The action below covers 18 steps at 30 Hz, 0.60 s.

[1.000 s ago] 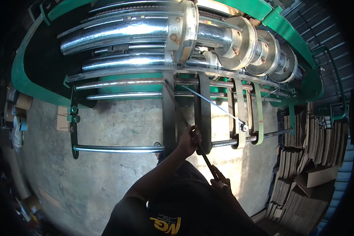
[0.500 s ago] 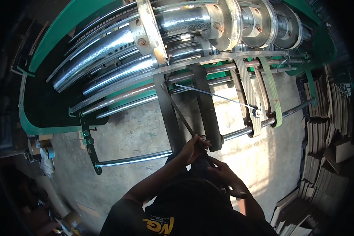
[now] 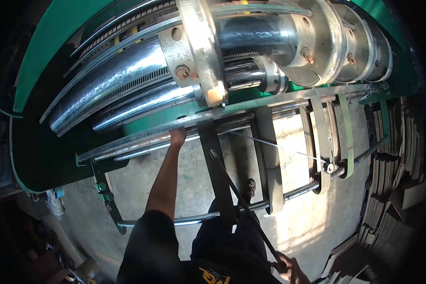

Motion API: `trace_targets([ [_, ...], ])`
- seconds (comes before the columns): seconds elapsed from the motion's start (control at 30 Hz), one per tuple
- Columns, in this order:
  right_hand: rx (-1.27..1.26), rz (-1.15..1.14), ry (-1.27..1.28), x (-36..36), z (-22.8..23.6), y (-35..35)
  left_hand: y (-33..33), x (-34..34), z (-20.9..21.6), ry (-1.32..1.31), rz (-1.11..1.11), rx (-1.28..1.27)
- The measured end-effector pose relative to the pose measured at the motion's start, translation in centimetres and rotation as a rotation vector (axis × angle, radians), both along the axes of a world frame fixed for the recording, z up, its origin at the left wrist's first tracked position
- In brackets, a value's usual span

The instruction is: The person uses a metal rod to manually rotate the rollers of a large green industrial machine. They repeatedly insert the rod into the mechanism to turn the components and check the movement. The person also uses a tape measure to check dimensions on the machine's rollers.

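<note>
My left hand (image 3: 178, 136) reaches up to the long flat metal rail (image 3: 151, 128) along the machine's front. Its fingers go out of sight at the rail and round bar, so their grip is hidden. Low at the right, my right hand (image 3: 291, 271) is closed round the lower end of a long dark metal rod (image 3: 253, 218). The rod slants up and left, with its paler, flattened tip in front of the nearest dark belt (image 3: 217, 175).
Shiny rollers (image 3: 132, 59) with thick metal collars (image 3: 201, 47) fill the green machine. More belts (image 3: 270, 161) loop down to a lower bar (image 3: 173, 220). A thin rod with a round black-and-white end (image 3: 328, 167) crosses them. Cardboard stacks (image 3: 388, 189) line the right.
My left hand has let go of the rod and moved up to the rail. My right hand has moved down and right with the rod. The machine looks nearer.
</note>
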State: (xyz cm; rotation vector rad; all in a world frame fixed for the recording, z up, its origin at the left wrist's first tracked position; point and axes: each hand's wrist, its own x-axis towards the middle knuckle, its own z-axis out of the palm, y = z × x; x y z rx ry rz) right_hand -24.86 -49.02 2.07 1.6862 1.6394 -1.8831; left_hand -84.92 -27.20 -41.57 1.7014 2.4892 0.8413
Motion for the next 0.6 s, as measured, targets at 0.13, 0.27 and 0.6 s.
trace_targets([
  [0.13, -0.646, -0.872, 0.035, 1.9, 1.4, -1.5, 8.6, -5.0, -9.7, -0.477, -0.16, -0.141],
  [0.27, -0.474, -0.882, -0.249, -0.8, 1.2, -5.7, 12.4, 0.8, -10.4, -0.899, -0.124, -0.167],
  [0.6, -0.269, -0.492, -0.335, -10.2, -1.7, 0.9, 14.2, 1.3, -9.5, -1.388, 0.009, -0.176],
])
